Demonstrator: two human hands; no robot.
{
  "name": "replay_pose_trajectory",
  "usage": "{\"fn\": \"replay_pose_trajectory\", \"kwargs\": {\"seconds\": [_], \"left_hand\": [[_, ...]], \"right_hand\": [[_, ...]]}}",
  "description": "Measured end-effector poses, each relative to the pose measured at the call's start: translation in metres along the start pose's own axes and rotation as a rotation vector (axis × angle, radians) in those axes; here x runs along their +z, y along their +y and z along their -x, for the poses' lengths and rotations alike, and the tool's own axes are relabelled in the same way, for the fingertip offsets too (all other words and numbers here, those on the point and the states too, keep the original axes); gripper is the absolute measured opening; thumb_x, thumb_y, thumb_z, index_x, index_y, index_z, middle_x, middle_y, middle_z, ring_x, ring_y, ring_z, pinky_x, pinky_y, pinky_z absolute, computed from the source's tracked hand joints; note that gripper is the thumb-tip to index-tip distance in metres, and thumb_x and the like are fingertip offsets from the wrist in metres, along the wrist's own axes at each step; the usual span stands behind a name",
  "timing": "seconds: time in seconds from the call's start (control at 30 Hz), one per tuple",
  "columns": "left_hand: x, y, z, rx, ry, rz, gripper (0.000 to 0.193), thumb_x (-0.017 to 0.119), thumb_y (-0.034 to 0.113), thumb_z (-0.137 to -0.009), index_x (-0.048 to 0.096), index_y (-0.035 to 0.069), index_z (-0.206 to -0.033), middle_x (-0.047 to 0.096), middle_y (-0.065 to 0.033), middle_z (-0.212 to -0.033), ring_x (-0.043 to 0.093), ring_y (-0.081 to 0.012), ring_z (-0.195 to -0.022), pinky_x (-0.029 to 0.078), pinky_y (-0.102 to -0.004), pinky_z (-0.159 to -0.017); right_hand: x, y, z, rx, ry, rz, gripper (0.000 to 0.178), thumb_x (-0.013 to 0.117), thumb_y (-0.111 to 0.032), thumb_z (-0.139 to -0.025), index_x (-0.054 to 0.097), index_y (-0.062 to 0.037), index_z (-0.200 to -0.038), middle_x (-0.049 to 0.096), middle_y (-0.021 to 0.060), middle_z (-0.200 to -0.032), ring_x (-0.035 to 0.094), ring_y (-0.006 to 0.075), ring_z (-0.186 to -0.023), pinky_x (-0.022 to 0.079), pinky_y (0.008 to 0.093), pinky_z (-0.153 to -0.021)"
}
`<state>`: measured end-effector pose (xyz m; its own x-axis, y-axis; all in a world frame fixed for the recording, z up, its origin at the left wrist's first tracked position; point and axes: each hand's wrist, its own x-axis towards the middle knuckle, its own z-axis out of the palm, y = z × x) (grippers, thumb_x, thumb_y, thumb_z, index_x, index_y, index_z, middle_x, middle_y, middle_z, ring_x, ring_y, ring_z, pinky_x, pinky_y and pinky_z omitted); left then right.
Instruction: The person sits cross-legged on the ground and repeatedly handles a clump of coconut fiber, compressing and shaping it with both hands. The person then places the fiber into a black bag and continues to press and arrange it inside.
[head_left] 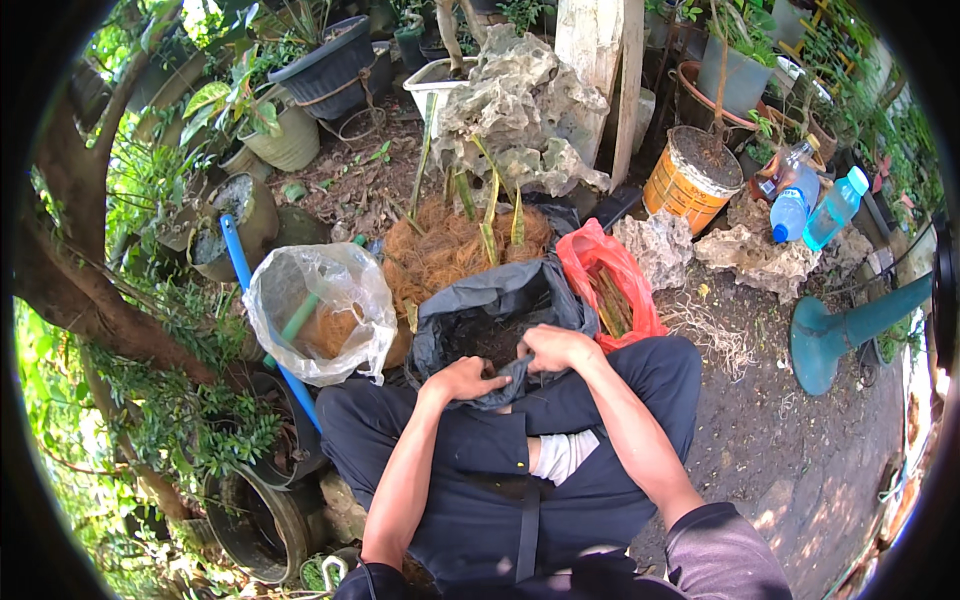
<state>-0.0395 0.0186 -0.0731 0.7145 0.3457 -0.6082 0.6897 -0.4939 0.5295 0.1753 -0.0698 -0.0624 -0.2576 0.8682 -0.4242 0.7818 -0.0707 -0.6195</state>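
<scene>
A black plastic bag (462,312) stands in front of my crossed legs, its mouth facing up and dark soil (490,345) showing inside. At the near left of its rim, my left hand (466,380) is closed on the folded plastic. My right hand (556,350) pinches the same rim a little farther right, thumb and fingers pressed together. Bunched plastic hangs between both hands. Touching the bag's right side is a red plastic bag (585,250) of dry stalks. Left of it sits a clear plastic bag (335,270) with brown fibre inside.
Behind the black bag lies a heap of brown fibre (430,250) with upright snake plant leaves (491,220). Jagged rocks (520,110), an orange bucket (690,190), bottles (838,208) and a green stand (815,345) stand beyond. A blue pole (236,250) leans at left.
</scene>
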Motion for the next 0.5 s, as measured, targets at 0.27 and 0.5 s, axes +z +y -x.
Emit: {"fn": "replay_pose_trajectory", "kwargs": {"seconds": [0.27,0.5], "left_hand": [[-0.024,0.019,0.008,0.153,0.405,0.042,0.036,0.078,0.014,-0.078,0.069,0.000,-0.110,0.070,-0.0257,-0.101,0.066,-0.0426,-0.101,0.052,-0.0480,-0.085],[-0.031,0.034,0.010,0.304,0.784,0.132,0.040,0.074,0.012,-0.072,0.063,-0.003,-0.108,0.063,-0.0211,-0.104,0.059,-0.0419,-0.108,0.047,-0.0427,-0.093]], "right_hand": [[-0.035,-0.010,0.024,-0.122,0.318,-0.372,0.038,0.065,-0.026,-0.080,0.068,0.0043,-0.102,0.071,0.0219,-0.092,0.068,0.0347,-0.094,0.051,0.0402,-0.086],[-0.042,-0.007,0.019,-0.032,0.635,-0.465,0.028,0.060,-0.022,-0.093,0.070,0.0033,-0.101,0.074,0.0177,-0.093,0.072,0.0289,-0.090,0.053,0.0390,-0.083]]}}
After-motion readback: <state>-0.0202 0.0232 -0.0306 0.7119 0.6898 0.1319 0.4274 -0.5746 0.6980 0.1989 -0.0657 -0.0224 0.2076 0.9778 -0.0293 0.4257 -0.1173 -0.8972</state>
